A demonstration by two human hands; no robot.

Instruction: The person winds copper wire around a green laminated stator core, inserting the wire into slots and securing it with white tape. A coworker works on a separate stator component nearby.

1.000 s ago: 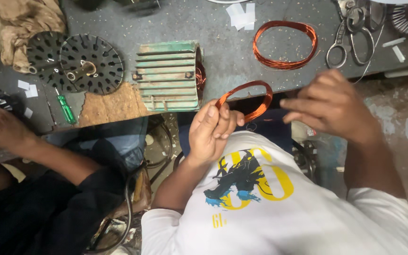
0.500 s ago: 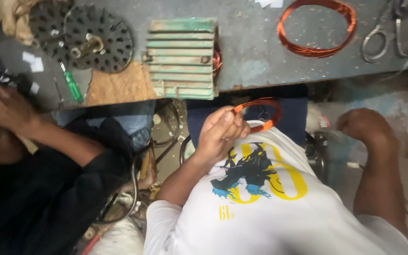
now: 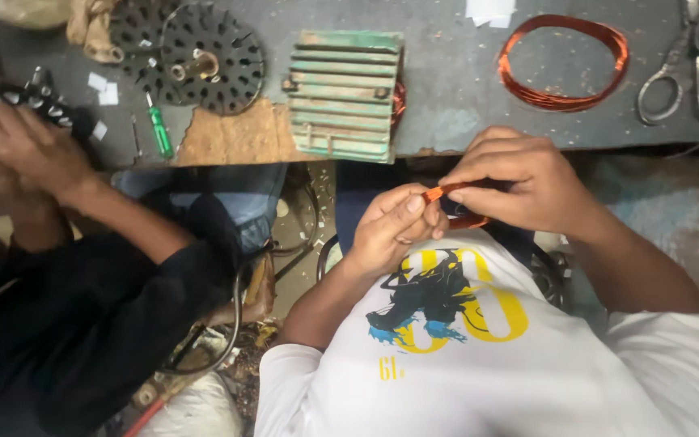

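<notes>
Hands first: left hand (image 3: 394, 226) and right hand (image 3: 519, 182) both pinch one small copper wire coil (image 3: 451, 202) above the lap. On the bench (image 3: 446, 129): one bigger copper coil (image 3: 564, 61), one green finned block (image 3: 345, 95), one green screwdriver (image 3: 158, 131), two scissors (image 3: 689, 65).

Grey bench (image 3: 446, 105) — copper coil (image 3: 564, 61), scissors (image 3: 681, 69), finned block (image 3: 345, 93).
</notes>
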